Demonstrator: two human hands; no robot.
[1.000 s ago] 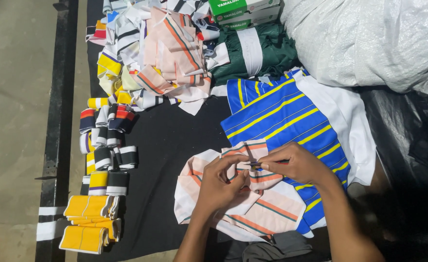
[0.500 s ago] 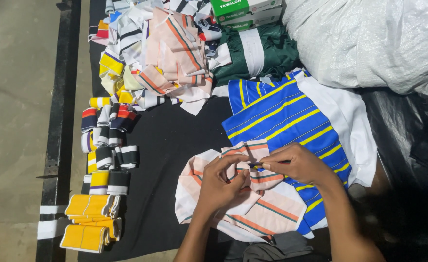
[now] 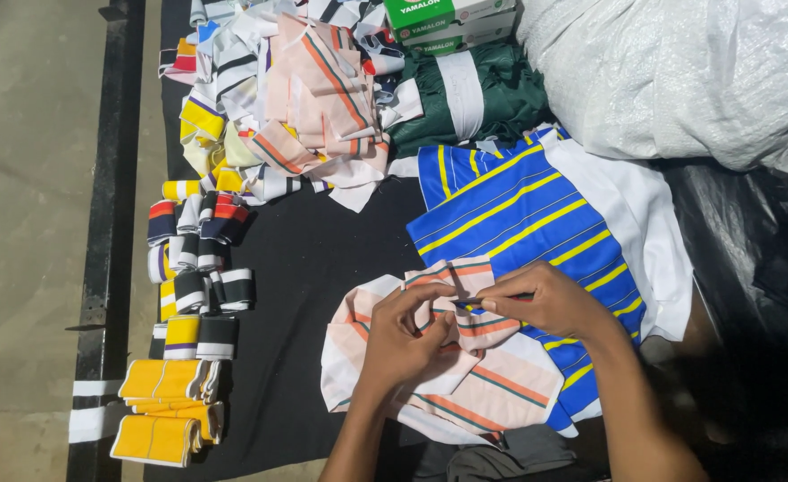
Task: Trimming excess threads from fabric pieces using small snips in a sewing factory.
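From my remote station I see both hands meeting over the peach striped fabric piece (image 3: 447, 379), which lies on the black counter (image 3: 322, 268) near its front edge, partly overlapping the blue fabric with yellow stripes (image 3: 519, 210). The left hand (image 3: 407, 344) has its fingers (image 3: 434, 295) curled and pinching a raised fold of the peach piece. The right hand (image 3: 546, 299) has its fingers closed in a pinch on the same fold, thumb against forefinger. A thin dark object shows between the 2 hands; it is too small for me to identify. Both forearms are cut off by the bottom edge.

Left of the work, rolled striped ribbing bands (image 3: 197, 259) lie in a column, with folded yellow bands (image 3: 166, 411) nearest the front. At the rear, a loose heap of peach and striped cut pieces (image 3: 313, 89) sits beside a folded green fabric (image 3: 474, 98). 2 green-and-white boxes (image 3: 452, 18) are cut off by the top edge. A white woven sack (image 3: 679, 71) fills the rear right corner, its far side out of view. The right of the counter is dark plastic sheeting (image 3: 751, 259); I cannot make out detail there. A grey item (image 3: 492, 460) at the bottom edge is partly hidden.
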